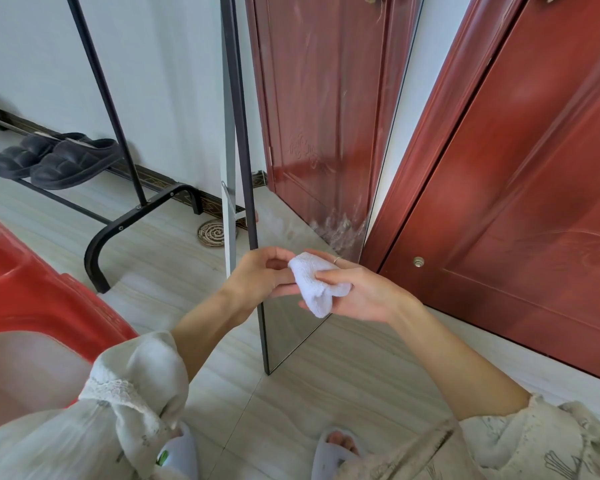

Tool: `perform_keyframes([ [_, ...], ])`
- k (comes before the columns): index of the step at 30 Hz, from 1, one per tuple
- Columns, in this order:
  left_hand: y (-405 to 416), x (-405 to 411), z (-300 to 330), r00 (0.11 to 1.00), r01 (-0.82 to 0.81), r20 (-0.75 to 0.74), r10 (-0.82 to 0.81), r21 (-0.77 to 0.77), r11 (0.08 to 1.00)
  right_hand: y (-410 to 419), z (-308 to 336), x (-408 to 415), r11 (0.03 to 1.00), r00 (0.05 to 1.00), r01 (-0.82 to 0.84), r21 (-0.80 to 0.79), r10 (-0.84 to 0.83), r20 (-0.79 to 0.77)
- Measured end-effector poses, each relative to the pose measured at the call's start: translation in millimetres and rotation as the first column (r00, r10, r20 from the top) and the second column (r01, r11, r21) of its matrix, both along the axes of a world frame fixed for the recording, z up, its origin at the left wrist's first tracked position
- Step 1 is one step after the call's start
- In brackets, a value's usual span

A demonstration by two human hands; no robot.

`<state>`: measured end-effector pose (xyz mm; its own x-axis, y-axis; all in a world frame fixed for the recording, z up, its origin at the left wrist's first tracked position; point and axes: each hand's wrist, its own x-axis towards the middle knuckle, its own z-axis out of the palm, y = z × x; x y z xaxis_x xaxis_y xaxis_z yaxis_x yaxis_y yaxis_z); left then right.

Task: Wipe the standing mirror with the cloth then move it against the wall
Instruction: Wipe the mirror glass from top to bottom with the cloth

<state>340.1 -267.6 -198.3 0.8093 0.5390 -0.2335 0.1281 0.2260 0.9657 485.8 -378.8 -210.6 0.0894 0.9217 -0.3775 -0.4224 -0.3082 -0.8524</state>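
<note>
Both hands are holding the white cloth (pixel 317 287) in front of the standing mirror (pixel 321 133): the right hand (pixel 359 292) is cradling it with thumb pressing on top, and the left hand (pixel 260 273) is pinching its near corner with curled fingers. Just behind the grip, the mirror's streaked glass is reflecting the red door (pixel 516 188) standing to the right. Farther left, dark slippers (pixel 54 157) are sitting on a black rack (pixel 118 109).
</note>
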Motion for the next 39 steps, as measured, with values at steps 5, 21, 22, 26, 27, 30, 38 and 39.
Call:
perform_keyframes([
  [5, 7.9, -6.3, 11.2, 0.997, -0.014, -0.072, 0.025, 0.149, 0.989, 4.7, 7.9, -4.9, 0.987, 0.974, 0.154, -0.041, -0.144, 0.174],
  [21, 61.3, 12.1, 26.0, 0.970, -0.243, 0.119, 0.213, 0.557, 0.794, 93.9, 58.2, -24.7, 0.635, -0.057, 0.265, 0.726, -0.741, 0.669],
  [22, 63.6, 11.4, 25.6, 0.976, -0.219, 0.112, 0.189, 0.567, 0.794, 96.6, 53.0, -27.7, 0.615, -0.088, 0.209, 0.760, -0.763, 0.641],
  [26, 70.2, 9.6, 25.6, 0.984, -0.173, 0.069, 0.166, 0.614, 0.770, 96.3, 0.7, -32.1, 0.614, -0.157, -0.038, 0.788, -0.783, 0.602],
  [27, 71.2, 9.1, 25.8, 0.983, -0.177, 0.071, 0.170, 0.620, 0.764, 93.5, -15.8, -34.4, 0.634, -0.166, -0.087, 0.768, -0.770, 0.616],
  [30, 69.1, 8.7, 27.5, 0.983, -0.180, 0.083, 0.165, 0.613, 0.770, 77.1, -60.1, -45.0, 0.777, -0.138, -0.111, 0.620, -0.630, 0.764],
  [38, 68.5, 10.9, 19.9, 0.983, -0.175, 0.068, 0.171, 0.626, 0.760, 45.0, -97.2, -29.6, 0.938, 0.260, 0.301, 0.170, -0.252, 0.932],
  [39, 68.0, 10.3, 18.2, 0.983, -0.171, 0.063, 0.170, 0.638, 0.751, 46.7, -84.9, -26.0, 0.857, 0.359, 0.482, 0.184, -0.385, 0.851],
])
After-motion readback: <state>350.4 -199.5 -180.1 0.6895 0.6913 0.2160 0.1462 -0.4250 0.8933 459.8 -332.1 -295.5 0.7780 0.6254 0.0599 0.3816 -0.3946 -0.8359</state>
